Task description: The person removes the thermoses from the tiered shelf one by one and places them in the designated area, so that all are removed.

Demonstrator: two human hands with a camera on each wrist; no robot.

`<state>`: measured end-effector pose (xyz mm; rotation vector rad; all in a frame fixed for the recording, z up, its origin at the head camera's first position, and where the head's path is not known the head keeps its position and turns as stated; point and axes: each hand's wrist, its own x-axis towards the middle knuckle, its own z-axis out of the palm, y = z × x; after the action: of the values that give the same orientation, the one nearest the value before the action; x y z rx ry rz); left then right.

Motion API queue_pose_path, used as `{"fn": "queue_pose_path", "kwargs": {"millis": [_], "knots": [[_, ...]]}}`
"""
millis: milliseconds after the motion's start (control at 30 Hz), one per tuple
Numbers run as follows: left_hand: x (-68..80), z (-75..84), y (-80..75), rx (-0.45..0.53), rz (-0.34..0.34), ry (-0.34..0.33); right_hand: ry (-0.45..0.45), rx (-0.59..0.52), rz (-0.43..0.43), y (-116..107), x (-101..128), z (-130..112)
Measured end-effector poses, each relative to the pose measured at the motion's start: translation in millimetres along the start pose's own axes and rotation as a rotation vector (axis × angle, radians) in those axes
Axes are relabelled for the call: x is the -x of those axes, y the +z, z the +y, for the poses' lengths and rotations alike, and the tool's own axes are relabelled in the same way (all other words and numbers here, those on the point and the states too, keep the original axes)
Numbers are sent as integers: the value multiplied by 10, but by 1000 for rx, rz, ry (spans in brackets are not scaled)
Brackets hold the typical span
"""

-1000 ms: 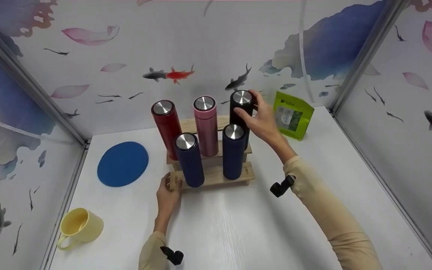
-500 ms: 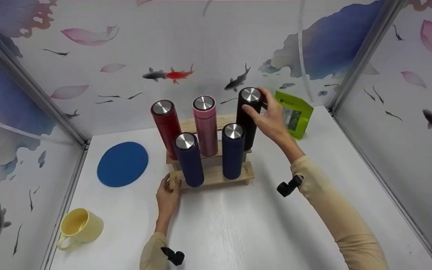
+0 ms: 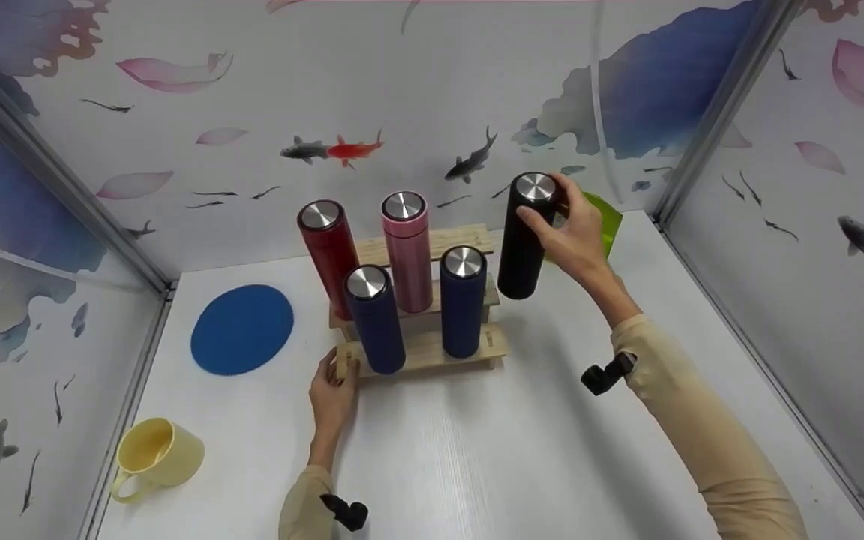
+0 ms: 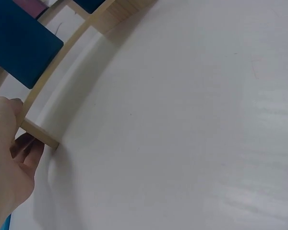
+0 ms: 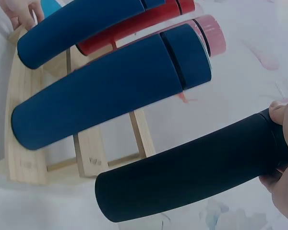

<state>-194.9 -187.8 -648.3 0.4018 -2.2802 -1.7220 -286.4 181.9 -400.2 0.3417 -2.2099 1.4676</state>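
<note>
My right hand point(image 3: 576, 229) grips a black thermos bottle point(image 3: 526, 244) near its silver-topped lid, holding it just right of a tiered wooden rack point(image 3: 432, 351). In the right wrist view the black thermos point(image 5: 192, 175) slants across beside the rack, its base apart from the slats. My left hand point(image 3: 332, 390) pinches the front left end of the rack; its thumb and fingers point(image 4: 33, 155) wrap that corner in the left wrist view. Two blue thermoses point(image 3: 378, 322) stand on the rack's front step. A red thermos point(image 3: 329, 251) and a pink thermos point(image 3: 409, 259) stand on the step behind.
A blue round mat point(image 3: 242, 330) lies left of the rack, and a yellow mug point(image 3: 160, 454) stands at the front left. Partly hidden behind my right hand is a green pouch point(image 3: 606, 221). Printed panels enclose the white table point(image 3: 432, 457) at the back and sides.
The black thermos has come off the right end of the rack's back step and moved right in my right hand, now covering much of the pouch. My left hand stays on the rack.
</note>
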Motion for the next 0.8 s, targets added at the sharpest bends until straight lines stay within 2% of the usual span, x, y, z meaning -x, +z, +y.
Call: {"fn": "queue_pose_path", "kwargs": {"millis": [333, 600, 800], "knots": [[-11, 7, -4, 22, -17, -15, 30, 72, 35, -375, -6, 128], [-11, 13, -7, 27, -22, -37, 53, 122, 122, -585, -9, 242], [4, 6, 4, 19, -19, -48, 118, 140, 219, -726, -29, 339]]}}
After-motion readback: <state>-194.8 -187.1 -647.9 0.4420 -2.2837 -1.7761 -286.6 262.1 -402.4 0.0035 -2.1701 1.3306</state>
